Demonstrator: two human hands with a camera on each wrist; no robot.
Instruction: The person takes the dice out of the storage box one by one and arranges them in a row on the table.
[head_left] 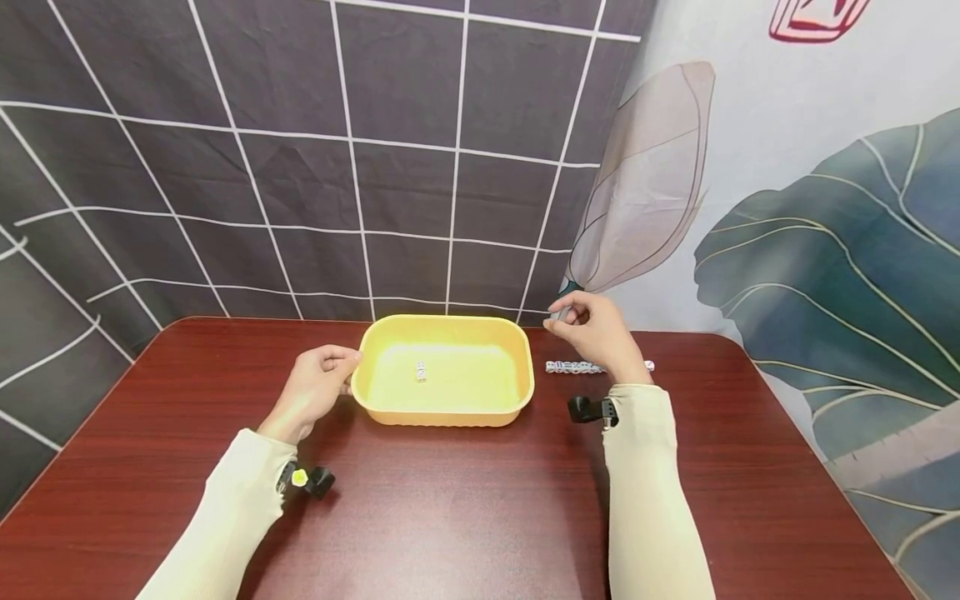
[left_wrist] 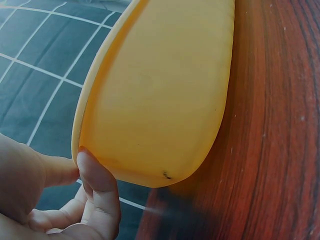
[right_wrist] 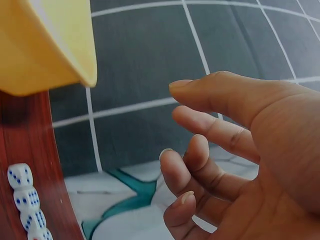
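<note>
My left hand pinches the left rim of a yellow plastic basin between thumb and fingers, as the left wrist view shows up close. Inside the basin lie what look like two small white dice, touching each other. To the right of the basin, a row of white dice with blue dots lies on the table, partly hidden by my right wrist. My right hand hovers above that row. In the right wrist view its fingers are loosely bent, the thumb stays apart from them, and nothing is between them.
The dark red wooden table has its far edge close behind the basin. A dark cloth with a white grid hangs behind it, beside a pale leaf-patterned cloth on the right. Each wrist wears a small black camera.
</note>
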